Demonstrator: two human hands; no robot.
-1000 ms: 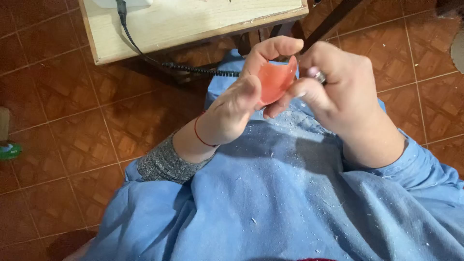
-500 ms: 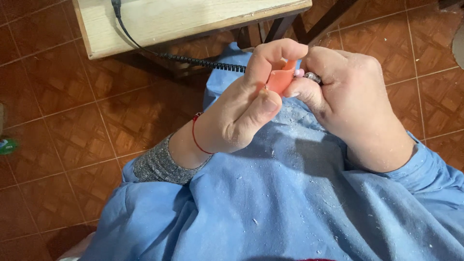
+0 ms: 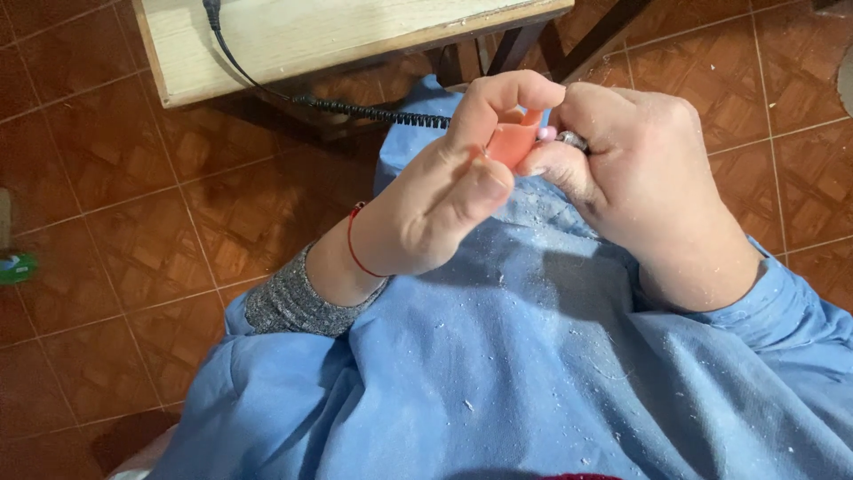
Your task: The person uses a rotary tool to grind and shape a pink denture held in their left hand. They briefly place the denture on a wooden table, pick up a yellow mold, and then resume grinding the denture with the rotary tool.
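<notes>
Two hands, one little pink piece

Your left hand (image 3: 435, 200) pinches the small salmon-pink plastic piece (image 3: 513, 144) over your blue apron (image 3: 498, 373); your right hand (image 3: 635, 178) is closed around a metal-tipped rotary tool (image 3: 569, 140) touching it. I'd say brace both hands together, light pressure.

both hands are raised together above the lap, seen from above. the left hand (image 3: 444, 200) is turned palm inward, its index finger arched over the top and its thumb (image 3: 475, 191) pressed up from below, so that a small piece is pinched between them. a thin red string is worn around the left wrist (image 3: 354, 244), and the forearm is covered by a grey knit cuff. the right hand (image 3: 644, 178) is curled into a loose fist, knuckles upward, its fingertips (image 3: 546, 160) brought against those of the left. the right forearm is sleeved in blue.
</notes>
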